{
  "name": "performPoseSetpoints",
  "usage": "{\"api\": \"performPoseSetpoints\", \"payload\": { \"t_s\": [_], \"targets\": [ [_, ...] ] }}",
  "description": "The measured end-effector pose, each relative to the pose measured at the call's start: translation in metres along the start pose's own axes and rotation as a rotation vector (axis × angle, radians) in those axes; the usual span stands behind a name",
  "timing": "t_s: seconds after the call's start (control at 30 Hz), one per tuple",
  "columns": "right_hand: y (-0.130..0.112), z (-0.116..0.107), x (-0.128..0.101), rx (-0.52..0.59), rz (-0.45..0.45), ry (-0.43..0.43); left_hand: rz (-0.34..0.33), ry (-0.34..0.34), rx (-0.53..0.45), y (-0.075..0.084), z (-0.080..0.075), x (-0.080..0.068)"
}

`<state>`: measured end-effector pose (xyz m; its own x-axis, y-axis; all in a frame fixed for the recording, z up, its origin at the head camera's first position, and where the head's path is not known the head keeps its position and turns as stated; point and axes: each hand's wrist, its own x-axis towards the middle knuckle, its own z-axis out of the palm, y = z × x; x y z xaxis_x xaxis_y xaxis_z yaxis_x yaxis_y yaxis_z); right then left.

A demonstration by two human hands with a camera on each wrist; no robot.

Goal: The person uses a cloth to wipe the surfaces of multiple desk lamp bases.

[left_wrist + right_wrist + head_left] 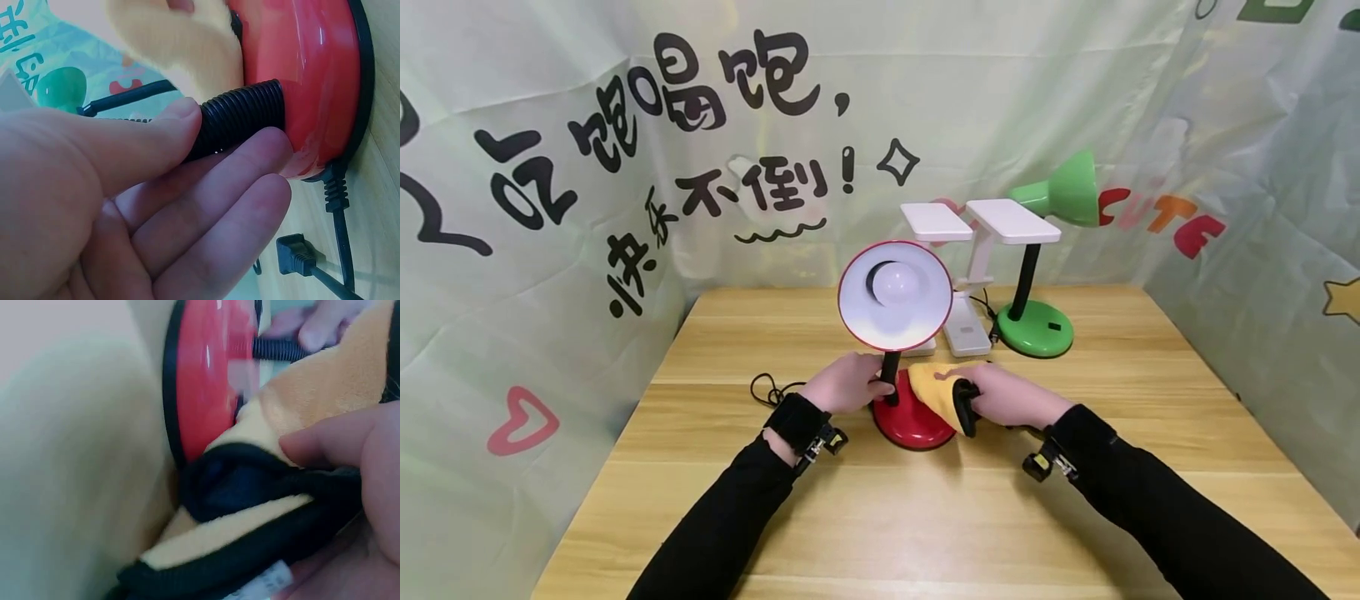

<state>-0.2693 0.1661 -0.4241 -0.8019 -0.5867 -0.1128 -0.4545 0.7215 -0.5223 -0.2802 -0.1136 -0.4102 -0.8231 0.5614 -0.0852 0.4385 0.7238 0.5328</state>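
A red desk lamp (pixel 913 421) stands mid-table, its round shade (pixel 865 317) facing me with a white bulb inside. My left hand (pixel 844 385) pinches the lamp's black ribbed neck (pixel 240 119) low down, just above the red base (pixel 312 81). In my right hand (pixel 1003 393) is a yellow cloth (pixel 936 390) with black edging, gripped in a bunch. The cloth lies against the right side of the base, as the right wrist view also shows. Part of the base is hidden behind the cloth.
Behind the red lamp stand two white desk lamps (pixel 1011 223) and a green desk lamp (pixel 1037 329). A black cord (pixel 767 392) with a plug (pixel 294 255) lies left of the red base. A printed cloth backdrop (pixel 760 250) surrounds the wooden table (pixel 880 517).
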Motion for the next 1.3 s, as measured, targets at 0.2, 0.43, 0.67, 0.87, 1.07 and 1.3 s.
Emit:
{"api": "performPoseSetpoints", "payload": {
  "t_s": [0.2, 0.43, 0.67, 0.87, 1.07, 1.3],
  "targets": [
    [-0.031, 0.019, -0.024, -0.111, -0.134, -0.05, 0.003, 0.005, 0.005, 0.002, 0.0, -0.001],
    [-0.062, 0.044, -0.033, -0.313, -0.254, 0.0, 0.016, 0.011, 0.053, 0.0, 0.002, 0.001],
    [-0.085, 0.063, -0.016, -0.34, -0.334, -0.007, 0.064, 0.023, 0.08, 0.0, 0.0, -0.001],
    [-0.095, 0.074, 0.007, -0.355, -0.355, 0.131, 0.069, 0.02, 0.056, 0.001, 0.0, -0.002],
    [-0.091, 0.066, 0.001, -0.278, -0.342, 0.128, 0.064, 0.023, 0.072, 0.003, 0.001, 0.0],
    [-0.067, 0.041, -0.018, -0.171, -0.234, 0.092, 0.04, 0.023, 0.081, -0.002, 0.002, 0.001]
  ]
}}
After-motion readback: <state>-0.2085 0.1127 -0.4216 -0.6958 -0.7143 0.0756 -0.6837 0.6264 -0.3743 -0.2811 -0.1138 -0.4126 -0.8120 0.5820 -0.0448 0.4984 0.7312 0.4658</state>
